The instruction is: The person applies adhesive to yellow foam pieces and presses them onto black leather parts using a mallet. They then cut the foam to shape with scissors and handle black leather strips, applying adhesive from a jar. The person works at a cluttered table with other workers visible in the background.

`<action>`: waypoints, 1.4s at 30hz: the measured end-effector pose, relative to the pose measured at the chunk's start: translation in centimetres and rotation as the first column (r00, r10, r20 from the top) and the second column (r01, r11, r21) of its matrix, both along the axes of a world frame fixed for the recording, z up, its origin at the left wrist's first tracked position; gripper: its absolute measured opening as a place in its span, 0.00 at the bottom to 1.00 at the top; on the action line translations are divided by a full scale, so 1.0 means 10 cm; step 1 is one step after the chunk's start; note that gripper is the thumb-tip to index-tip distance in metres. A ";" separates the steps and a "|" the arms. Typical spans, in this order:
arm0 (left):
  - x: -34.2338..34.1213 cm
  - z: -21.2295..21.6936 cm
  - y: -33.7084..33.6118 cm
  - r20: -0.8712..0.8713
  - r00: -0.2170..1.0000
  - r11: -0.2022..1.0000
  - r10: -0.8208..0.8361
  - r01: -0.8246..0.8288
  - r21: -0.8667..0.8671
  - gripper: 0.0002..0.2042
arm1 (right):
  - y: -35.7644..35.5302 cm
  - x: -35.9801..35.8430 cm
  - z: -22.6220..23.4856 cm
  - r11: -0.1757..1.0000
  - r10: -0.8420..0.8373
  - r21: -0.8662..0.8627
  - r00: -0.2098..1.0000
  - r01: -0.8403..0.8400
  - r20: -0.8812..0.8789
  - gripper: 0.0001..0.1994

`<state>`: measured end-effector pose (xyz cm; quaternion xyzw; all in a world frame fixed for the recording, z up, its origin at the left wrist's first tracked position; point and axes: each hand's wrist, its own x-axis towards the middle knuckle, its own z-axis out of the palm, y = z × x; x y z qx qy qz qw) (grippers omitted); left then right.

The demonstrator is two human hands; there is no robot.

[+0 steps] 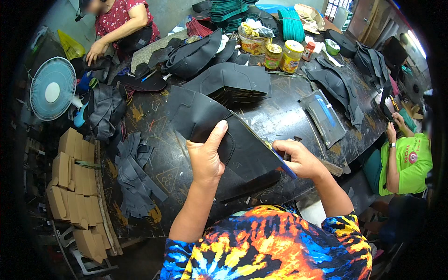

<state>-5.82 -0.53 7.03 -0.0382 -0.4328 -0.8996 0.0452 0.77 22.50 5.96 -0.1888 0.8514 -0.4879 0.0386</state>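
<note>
A large, folded black leather-like piece (247, 161) with a line of stitching is held above the dark table in front of me. My left hand (207, 156) grips it at its left part, thumb on top and the other fingers hidden underneath. At the right edge of the piece, my right hand (301, 158) is closed round a slim blue tool (289, 171); its exact kind cannot be made out. Just beyond lies a stack of similar black pieces (233, 79). Left of my left arm is a pile of black cut strips (133, 175).
Glue-like jars (292, 57) and a tub (254, 39) stand at the table's back. A clear pouch (323, 117) lies right. A fan (52, 87) and cardboard boxes (77, 172) are left. Two people work nearby, one in red (125, 21), one in green (405, 163).
</note>
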 end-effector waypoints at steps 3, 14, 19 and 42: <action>0.02 0.00 0.01 -0.005 1.000 0.999 0.020 -0.020 -0.034 0.17 | 0.01 0.01 0.02 1.000 -0.001 0.023 0.999 0.002 -0.034 0.13; 0.05 0.03 0.04 -0.003 1.000 1.000 0.006 -0.006 -0.014 0.15 | 0.04 0.04 -0.01 0.997 -0.055 0.045 0.998 0.055 -0.010 0.15; 0.06 0.07 -0.06 0.222 0.941 0.966 -0.255 0.242 0.086 0.12 | -0.03 -0.05 0.13 0.929 -0.325 -0.185 0.946 0.320 0.004 0.13; -0.25 -0.12 -0.31 -0.131 0.904 0.902 -0.406 0.374 -0.215 0.31 | -0.48 -0.57 0.59 0.937 -0.196 -0.310 0.977 0.161 -0.082 0.10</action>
